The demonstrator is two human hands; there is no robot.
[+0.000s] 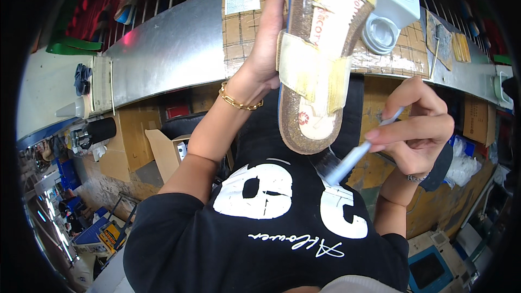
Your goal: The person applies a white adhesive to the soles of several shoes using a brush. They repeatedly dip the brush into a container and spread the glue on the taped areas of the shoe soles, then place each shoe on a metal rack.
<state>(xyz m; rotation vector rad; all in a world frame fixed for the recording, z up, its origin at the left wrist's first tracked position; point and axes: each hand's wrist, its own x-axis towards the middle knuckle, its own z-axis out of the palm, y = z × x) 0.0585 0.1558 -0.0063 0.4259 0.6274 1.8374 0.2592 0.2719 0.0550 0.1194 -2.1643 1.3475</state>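
Note:
My left hand [266,49] is closed around the side of a sandal [312,73], holding it up over the bench edge with its rounded end toward me. The sandal has a brown speckled sole edge, a pale footbed and two wide straps that look yellowed and patchy. Between the thumb and fingers of my right hand [417,127] is a brush [351,161] with a pale blue-white handle. Its dark bristles, partly blurred, are close beside the sandal's rounded end; whether they touch it, I cannot tell.
A white plastic container [393,0] with a round open mouth stands on taped cardboard [239,35] on the metal bench [163,49]. Other footwear [128,5] sits on bars beyond. A cardboard box [130,135] is below left, and a plastic bag [461,163] lies at right.

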